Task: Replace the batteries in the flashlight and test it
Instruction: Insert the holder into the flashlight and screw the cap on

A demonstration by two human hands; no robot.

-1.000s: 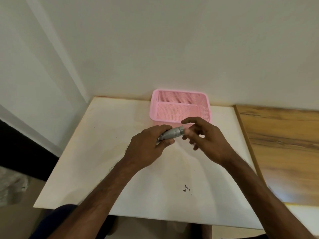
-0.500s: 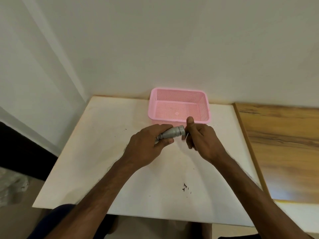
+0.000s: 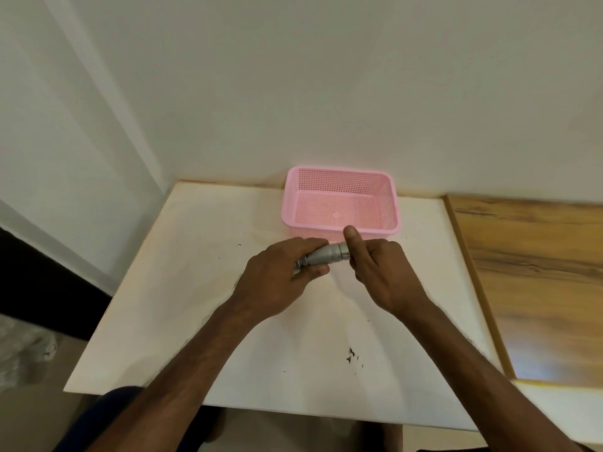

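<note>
Count of items in view, by kind.

Flashlights: one, a silver flashlight (image 3: 326,256), at the centre of the frame.

Hands: two. The left hand (image 3: 280,278) sits just left of centre; the right hand (image 3: 380,272) just right of centre. Bare forearms: two, running down to the lower edge of the frame.

Baskets: one, a pink mesh basket (image 3: 390,203), above centre. Items counted inside it: none.

Tabletops: two. One white table (image 3: 195,288) fills the middle and lower frame; one wood-grain surface (image 3: 538,272) lies along the right edge.

Batteries: none can be counted loose anywhere in view.

Dark marks on the white table: one small cluster (image 3: 352,353), lower centre, plus a few scattered specks.
</note>
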